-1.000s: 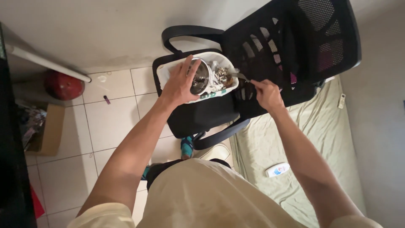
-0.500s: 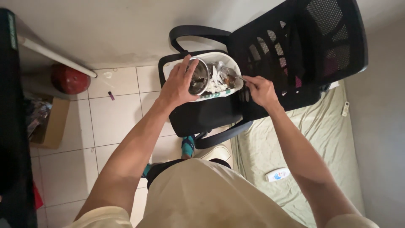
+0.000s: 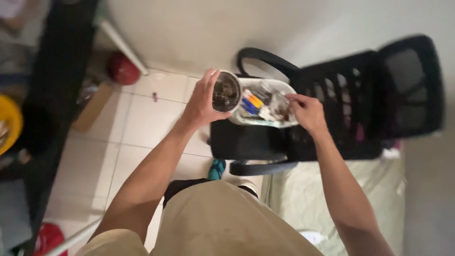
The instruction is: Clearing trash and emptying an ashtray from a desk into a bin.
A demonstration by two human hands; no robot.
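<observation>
Upper centre of frame: left hand [image 3: 201, 105] grips round metal cup [image 3: 226, 91]; right hand [image 3: 307, 111] pinches something small, unidentifiable, over white oval tray [image 3: 258, 122], pens unsorted.

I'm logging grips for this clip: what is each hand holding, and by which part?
The left hand grips the round metal cup by its rim and side. The right hand reaches into the white tray; what it pinches is too blurred to tell.

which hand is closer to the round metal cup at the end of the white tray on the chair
Left. The left hand wraps its fingers around the round metal cup, touching it. The right hand is at the far end of the white oval tray, apart from the cup.
</observation>
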